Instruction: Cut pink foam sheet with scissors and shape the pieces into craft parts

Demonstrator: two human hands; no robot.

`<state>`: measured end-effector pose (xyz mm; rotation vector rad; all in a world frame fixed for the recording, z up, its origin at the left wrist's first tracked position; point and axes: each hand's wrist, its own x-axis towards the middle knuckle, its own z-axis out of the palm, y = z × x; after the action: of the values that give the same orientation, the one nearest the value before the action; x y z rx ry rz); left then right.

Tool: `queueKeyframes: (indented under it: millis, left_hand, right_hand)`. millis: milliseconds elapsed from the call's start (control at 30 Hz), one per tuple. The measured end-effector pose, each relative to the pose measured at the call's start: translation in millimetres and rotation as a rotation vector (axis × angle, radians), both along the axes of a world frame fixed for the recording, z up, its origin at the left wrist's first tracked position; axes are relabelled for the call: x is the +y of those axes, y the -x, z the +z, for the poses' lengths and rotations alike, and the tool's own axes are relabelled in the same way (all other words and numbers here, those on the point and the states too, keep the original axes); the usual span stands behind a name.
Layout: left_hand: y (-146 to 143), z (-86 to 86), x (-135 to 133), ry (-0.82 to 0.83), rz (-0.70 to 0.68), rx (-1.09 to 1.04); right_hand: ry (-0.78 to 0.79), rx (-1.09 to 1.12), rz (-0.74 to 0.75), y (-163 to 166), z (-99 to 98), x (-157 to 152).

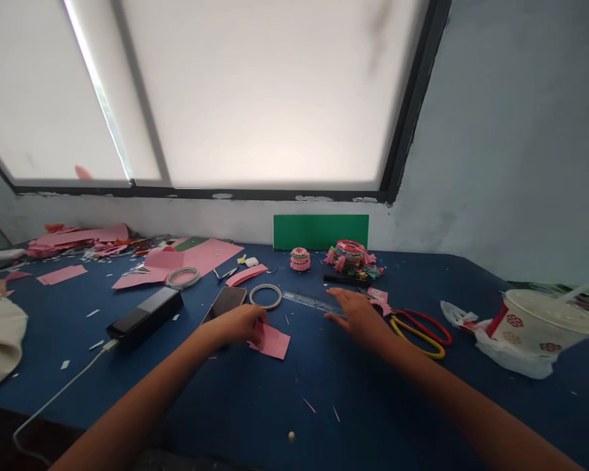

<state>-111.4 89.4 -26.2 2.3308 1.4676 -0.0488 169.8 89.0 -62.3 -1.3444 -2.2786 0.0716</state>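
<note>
My left hand [245, 324] has its fingers curled down on a small piece of pink paper [275, 343], which lies on the blue table. The fingertips are partly hidden. My right hand [358, 316] is open, thumb and fingers apart, at the right end of a clear ruler [309, 301]; whether it touches the ruler I cannot tell. Just right of that hand lie scissors [425, 330] with red and yellow handles, their blades mostly hidden. A roll of tape [266, 297] sits beyond my left hand, and a phone [227, 303] lies partly behind its wrist.
A black power bank [147, 314] with a white cable lies left. Pink paper sheets [206, 257] and scraps cover the back left. A pink paper stack [300, 260] and a green board [321, 232] stand behind. A cup [540, 327] stands right. Another person's sleeve [0, 340] shows left.
</note>
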Motion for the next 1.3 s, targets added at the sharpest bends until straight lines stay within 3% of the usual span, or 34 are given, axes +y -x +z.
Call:
queueKeyframes:
  millis: [200,367,700,933,1100,1300]
  left_hand:
    - [1,5.8,7,-0.062,0.005,-0.075]
    - [-17,17.5,8,-0.206,0.037,-0.052]
    - [-34,31.6,9,-0.376,0.071,0.081]
    - [-51,18.4,30,-0.337,0.003,0.065]
    - [-77,10.8,61,-0.176,-0.167,0.073]
    - [-62,22.6,71,-0.225,-0.08,0.01]
  right_hand:
    - [0.084,0.1,0.117,17,-9.6,-20]
    - [0.155,0.162,0.158,16,-6.0,-43]
    - [0.181,0.192,0.134,-7,-13.2,-42]
    - [0.056,0.157,0.061,-25,-23.8,-20]
    - [-0.067,0.153,0.018,-41,-31.1,-7]
    - [-0.194,0.278,-0.093,-73,-19.8,-6]
